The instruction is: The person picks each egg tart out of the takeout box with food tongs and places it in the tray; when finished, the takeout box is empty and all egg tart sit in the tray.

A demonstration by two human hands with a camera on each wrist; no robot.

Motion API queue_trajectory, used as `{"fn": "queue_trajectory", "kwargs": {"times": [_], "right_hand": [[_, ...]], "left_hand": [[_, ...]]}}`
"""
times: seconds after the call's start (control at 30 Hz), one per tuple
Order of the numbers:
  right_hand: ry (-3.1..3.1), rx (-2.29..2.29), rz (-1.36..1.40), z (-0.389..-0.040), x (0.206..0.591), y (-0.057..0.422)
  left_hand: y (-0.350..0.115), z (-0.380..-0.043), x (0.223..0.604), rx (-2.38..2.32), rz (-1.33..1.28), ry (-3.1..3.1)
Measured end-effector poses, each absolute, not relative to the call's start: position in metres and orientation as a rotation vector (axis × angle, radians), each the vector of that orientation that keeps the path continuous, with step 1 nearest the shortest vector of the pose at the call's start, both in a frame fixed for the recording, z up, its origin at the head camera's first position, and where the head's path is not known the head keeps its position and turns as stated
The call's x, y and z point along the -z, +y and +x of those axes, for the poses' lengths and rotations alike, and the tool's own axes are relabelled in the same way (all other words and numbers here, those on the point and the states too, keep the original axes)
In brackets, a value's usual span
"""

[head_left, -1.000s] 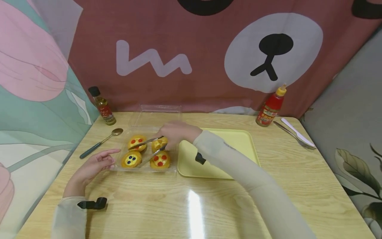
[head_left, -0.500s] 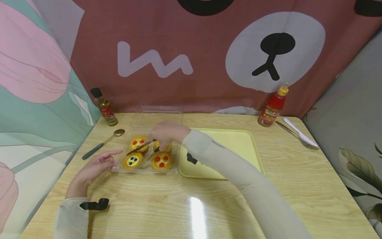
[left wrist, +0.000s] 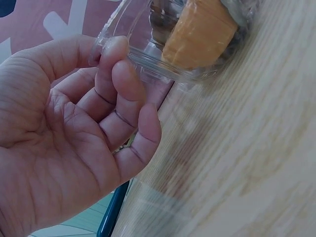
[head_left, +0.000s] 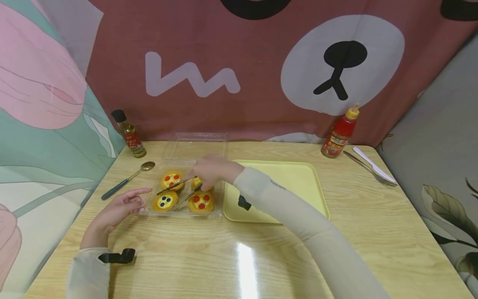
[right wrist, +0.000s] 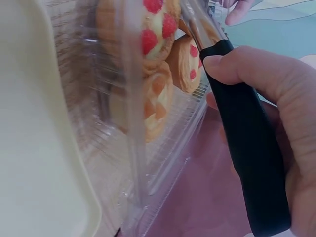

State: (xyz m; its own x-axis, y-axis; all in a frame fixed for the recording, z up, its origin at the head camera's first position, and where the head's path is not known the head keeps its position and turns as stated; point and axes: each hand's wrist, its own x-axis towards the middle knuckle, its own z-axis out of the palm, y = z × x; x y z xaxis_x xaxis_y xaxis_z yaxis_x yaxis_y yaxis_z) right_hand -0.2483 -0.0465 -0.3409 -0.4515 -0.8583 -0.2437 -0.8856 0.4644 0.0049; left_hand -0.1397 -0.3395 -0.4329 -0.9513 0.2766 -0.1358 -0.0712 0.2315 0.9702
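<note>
My left hand (head_left: 121, 207) pinches the near left rim of a clear plastic clamshell box (left wrist: 148, 61) between thumb and finger. Inside the box sit several egg tarts: one with blue dots (head_left: 165, 201) at near left, red-dotted tarts (head_left: 201, 202) at near right and far left, and a tart with pale orange pieces (right wrist: 157, 98) partly under my right hand. My right hand (head_left: 213, 170) grips black-handled tongs (right wrist: 247, 143) above the box. The tongs' arms are spread, one at the far side of the blue-dotted tart, the other to its right; contact cannot be told.
A yellow tray (head_left: 276, 211) stands right of the box. The box's lid (head_left: 199, 147) lies open behind. A spoon (head_left: 128, 179) and an oil bottle (head_left: 130, 139) are at left; a sauce bottle (head_left: 340, 135), fork (head_left: 369, 168) and pale knife (head_left: 373, 165) at right.
The tongs' far arm has moved from across the far left red-dotted tart toward me, to the blue-dotted tart. My left hand stays at the box's rim.
</note>
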Motion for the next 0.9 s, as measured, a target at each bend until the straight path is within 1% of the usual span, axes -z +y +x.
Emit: {"fn": "queue_trajectory", "kwargs": {"times": [0.23,0.47,0.63,0.9], "right_hand": [[2.488,-0.020,-1.554,-0.251,0.345,-0.036],[2.528,0.073,-1.547,-0.256,0.335,-0.013],[2.589,0.134,-1.573,-0.261,0.323,0.019],[2.704,0.383,-1.542,-0.270,0.316,0.090]], "left_hand": [[-0.342,-0.142,0.433,-1.738,0.184,2.263],[-0.343,-0.142,0.434,-1.738,0.173,2.265],[-0.342,-0.141,0.434,-1.759,0.167,2.241],[-0.343,-0.140,0.435,-1.743,0.167,2.261]]}}
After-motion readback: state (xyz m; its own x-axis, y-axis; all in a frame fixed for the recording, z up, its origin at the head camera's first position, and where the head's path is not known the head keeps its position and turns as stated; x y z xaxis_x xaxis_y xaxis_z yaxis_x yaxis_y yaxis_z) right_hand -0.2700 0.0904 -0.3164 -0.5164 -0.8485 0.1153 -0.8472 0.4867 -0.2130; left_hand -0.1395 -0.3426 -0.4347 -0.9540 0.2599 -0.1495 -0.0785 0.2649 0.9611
